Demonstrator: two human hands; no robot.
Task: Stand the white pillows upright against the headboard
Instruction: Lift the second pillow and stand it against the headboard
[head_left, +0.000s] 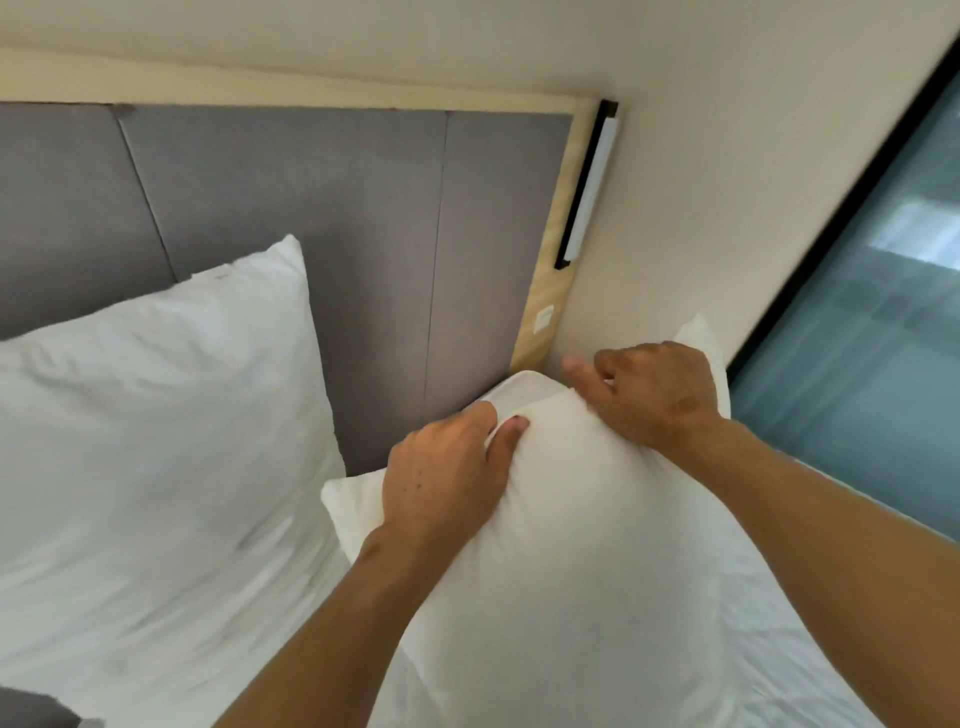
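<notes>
Pillows, both white, take up most of the lower view. The larger-looking left pillow (156, 426) leans upright with its top corner against the grey padded headboard (332, 218), which spans the upper left in vertical panels. A pale wall (727, 182) fills the upper right, and a dark-framed window (872, 332) with teal glass runs down the right edge. The right pillow (571, 545) sits in the bed's corner, beside the left pillow, its top edge near the foot of the headboard and its far corner poking up by the wall; whether it actually touches the headboard is hard to tell from this angle. A light wooden frame strip (550, 270) borders the headboard, and a slim white light bar (587, 187) in a black bracket is mounted along it. The left hand (447, 478) is closed over the right pillow's top edge, fingers curled behind the fabric and thumb pressing the front, bunching it. The right hand (654, 395) presses on the same pillow's upper right part, fingers bent into it with the index finger extended toward the wall. A small white switch plate (544, 318) sits low on the frame strip.
</notes>
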